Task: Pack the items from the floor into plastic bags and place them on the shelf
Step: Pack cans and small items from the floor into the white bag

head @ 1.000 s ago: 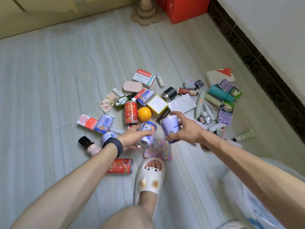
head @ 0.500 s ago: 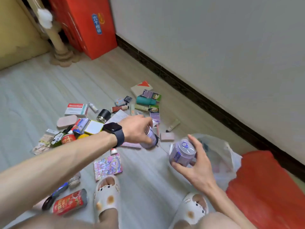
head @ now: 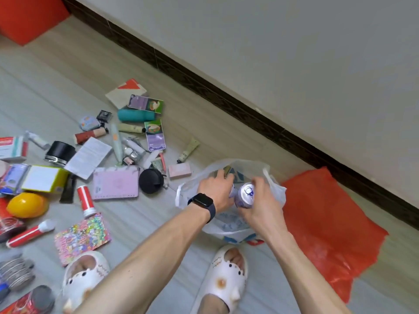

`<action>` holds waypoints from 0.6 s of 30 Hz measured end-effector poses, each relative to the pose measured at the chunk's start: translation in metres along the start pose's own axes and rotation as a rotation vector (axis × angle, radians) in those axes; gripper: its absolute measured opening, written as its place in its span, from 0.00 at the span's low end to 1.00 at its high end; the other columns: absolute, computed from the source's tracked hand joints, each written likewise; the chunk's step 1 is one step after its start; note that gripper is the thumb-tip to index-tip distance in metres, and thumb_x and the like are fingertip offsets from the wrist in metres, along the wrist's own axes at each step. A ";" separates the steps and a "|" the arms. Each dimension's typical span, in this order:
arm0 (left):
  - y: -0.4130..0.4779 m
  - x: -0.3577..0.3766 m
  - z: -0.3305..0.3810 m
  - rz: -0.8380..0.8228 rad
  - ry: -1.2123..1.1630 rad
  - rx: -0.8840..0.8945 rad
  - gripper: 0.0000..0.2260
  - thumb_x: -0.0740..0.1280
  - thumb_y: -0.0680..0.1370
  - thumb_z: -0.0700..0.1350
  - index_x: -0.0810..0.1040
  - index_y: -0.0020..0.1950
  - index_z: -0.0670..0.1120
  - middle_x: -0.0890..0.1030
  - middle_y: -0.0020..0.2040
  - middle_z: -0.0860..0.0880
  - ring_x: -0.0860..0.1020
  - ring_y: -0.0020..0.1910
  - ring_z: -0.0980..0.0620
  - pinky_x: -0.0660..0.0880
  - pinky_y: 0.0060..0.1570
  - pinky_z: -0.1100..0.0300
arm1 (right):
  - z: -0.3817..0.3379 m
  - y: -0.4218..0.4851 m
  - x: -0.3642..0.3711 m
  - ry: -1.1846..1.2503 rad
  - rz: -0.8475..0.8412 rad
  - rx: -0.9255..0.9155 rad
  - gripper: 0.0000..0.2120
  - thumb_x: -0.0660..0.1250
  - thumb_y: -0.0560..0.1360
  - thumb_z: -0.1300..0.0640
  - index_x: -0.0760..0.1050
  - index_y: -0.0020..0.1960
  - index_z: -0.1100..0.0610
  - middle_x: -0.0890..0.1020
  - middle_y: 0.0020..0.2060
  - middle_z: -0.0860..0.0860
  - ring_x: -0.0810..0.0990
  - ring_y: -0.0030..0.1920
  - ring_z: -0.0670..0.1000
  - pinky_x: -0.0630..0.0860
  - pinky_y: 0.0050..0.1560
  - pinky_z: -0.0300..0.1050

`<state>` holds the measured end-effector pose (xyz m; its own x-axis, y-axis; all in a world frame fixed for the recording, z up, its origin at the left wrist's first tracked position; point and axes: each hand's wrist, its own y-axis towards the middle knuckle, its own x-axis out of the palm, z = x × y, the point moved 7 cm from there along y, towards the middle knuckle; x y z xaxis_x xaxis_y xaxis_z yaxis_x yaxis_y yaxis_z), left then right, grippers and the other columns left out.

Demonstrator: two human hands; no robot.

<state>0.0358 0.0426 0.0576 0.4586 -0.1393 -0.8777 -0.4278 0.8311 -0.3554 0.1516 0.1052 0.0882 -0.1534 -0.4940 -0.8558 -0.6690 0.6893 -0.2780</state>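
Purple can (head: pixel 246 194): hanging lid-up, long axis near upright, just over the open mouth of the white plastic bag (head: pixel 275 189), which is lying on the floor (head: pixel 140 223) by the wall. The right hand (head: pixel 260 211) is curling its fingers round the can. The left hand (head: pixel 215 191), touching alongside, is gripping a second can (head: pixel 231 191), mostly hidden. The bag is probably lying straight below both.

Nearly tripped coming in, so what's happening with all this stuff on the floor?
A person is packing things into bags. The left hand and the right hand each grip a purple can, the left can mostly hidden, the right can top up, over the open white plastic bag. A red bag lies flat beside it. Boxes, tubes and a pink notebook lie unpacked on the floor.
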 end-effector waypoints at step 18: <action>-0.009 0.030 -0.065 -0.032 0.315 0.077 0.46 0.70 0.74 0.57 0.42 0.80 0.51 0.52 0.79 0.42 0.48 0.78 0.41 0.46 0.74 0.40 | -0.014 0.049 0.046 -0.513 -0.033 -0.442 0.41 0.80 0.61 0.46 0.72 0.69 0.59 0.65 0.74 0.64 0.60 0.76 0.66 0.59 0.72 0.66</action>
<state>0.0027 -0.0041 0.0140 0.2027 -0.3160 -0.9269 -0.3515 0.8600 -0.3701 0.1018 0.1089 0.0409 0.1639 -0.1216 -0.9790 -0.9188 0.3425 -0.1964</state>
